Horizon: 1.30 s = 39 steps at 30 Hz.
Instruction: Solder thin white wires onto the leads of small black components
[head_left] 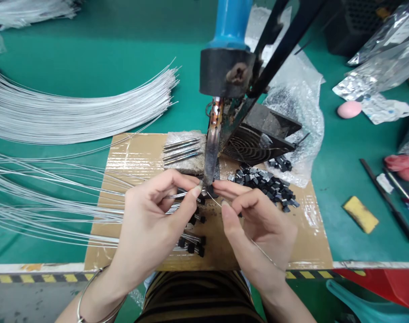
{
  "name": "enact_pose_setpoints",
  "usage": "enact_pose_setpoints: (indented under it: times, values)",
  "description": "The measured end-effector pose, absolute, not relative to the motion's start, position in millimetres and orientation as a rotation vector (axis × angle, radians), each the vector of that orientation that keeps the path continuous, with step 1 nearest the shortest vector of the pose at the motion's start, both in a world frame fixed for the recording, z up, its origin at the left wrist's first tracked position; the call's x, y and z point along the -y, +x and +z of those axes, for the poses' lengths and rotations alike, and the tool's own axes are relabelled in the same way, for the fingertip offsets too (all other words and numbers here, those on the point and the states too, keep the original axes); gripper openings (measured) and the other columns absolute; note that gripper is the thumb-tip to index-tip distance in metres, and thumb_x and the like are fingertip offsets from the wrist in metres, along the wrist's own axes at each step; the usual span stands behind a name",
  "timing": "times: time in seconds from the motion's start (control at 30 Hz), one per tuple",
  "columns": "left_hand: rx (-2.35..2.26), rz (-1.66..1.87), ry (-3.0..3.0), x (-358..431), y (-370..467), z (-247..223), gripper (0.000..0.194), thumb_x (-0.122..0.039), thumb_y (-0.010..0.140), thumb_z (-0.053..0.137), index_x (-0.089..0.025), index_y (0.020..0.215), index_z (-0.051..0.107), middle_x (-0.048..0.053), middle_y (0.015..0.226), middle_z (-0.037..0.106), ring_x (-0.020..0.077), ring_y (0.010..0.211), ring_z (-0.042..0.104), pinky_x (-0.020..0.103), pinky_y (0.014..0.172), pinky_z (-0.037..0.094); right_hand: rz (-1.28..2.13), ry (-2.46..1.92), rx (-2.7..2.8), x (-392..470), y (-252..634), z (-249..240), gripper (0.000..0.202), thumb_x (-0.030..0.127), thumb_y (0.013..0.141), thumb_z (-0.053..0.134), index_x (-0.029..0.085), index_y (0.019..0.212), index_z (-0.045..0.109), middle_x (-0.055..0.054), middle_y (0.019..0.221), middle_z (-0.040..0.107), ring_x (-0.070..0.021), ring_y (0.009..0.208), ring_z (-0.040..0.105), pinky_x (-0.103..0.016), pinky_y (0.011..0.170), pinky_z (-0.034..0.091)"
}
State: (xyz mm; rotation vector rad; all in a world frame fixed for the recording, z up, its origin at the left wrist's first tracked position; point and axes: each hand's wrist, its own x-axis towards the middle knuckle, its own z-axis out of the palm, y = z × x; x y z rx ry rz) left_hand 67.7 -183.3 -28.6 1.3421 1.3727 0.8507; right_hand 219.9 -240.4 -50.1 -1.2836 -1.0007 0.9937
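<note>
My left hand [154,224] pinches a thin white wire [177,195] between thumb and forefinger, its end close under the tip of a mounted soldering iron [211,152]. The small part at the fingertips is mostly hidden. In my right hand [261,224] a thin strand of solder wire [214,198] is pinched; its front end reaches the iron's tip and its tail trails across the palm. Below the hands lie several wires ending in black connectors [191,246]. A pile of loose black connectors [268,184] lies right of the iron.
A cardboard sheet [305,237] covers the green table's front. A fan [254,139] stands behind the iron, its black bracket [275,54] slanting overhead. White wire bundles [90,116] stretch left. Metal rods [180,151] rest on a pad. A yellow sponge [360,214] lies right.
</note>
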Motion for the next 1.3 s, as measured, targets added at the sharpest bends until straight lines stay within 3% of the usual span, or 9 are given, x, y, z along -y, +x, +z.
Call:
enact_pose_setpoints:
  times: [0.37, 1.3]
  values:
    - [-1.399, 0.832, 1.37, 184.3, 68.1, -28.2, 0.009, -0.019, 0.09, 0.078, -0.025, 0.084, 0.075, -0.003, 0.09, 0.08, 0.0129, 0.074, 0.072, 0.023, 0.06, 0.051, 0.943, -1.341, 1.075, 240.7, 222.5, -47.4, 0.02, 0.008, 0.093, 0.069, 0.025, 0.084, 0.064, -0.008, 0.12, 0.08, -0.0275, 0.119, 0.076, -0.051, 0.109, 0.059]
    - [-1.377, 0.863, 1.388, 185.3, 68.2, -29.6, 0.007, -0.018, 0.088, 0.077, -0.022, 0.082, 0.075, 0.0, 0.089, 0.08, 0.0136, 0.072, 0.072, 0.022, 0.059, 0.053, 0.865, -1.303, 1.093, 244.6, 217.8, -56.8, 0.022, 0.003, 0.093, 0.068, 0.024, 0.088, 0.065, -0.004, 0.124, 0.078, -0.022, 0.118, 0.075, -0.037, 0.105, 0.058]
